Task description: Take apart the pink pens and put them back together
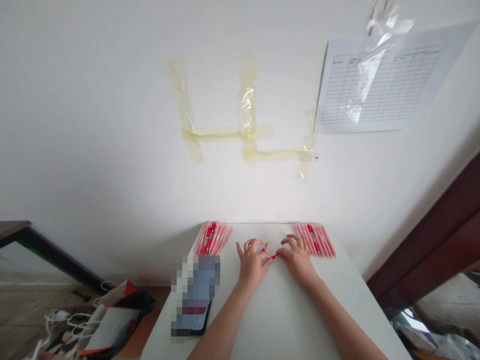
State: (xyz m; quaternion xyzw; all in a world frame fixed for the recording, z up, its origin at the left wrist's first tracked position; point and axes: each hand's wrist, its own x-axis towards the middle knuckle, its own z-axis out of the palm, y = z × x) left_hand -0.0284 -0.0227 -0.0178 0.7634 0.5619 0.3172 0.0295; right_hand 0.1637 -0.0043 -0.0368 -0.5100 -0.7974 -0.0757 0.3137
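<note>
My left hand (252,262) and my right hand (298,257) rest close together on the white table (285,315), fingers curled. Between them they pinch a small red pen part (273,256); a thin red piece (264,246) sticks up by my left fingers. A row of pink and red pens (213,238) lies at the far left of the table. A second row of pink and red pens (315,240) lies at the far right, just beside my right hand.
A phone (195,300), blurred out, lies on the table's left side near my left forearm. The wall behind carries yellowed tape strips (247,135) and a printed sheet (378,85). Bags and cables (101,320) sit on the floor at left.
</note>
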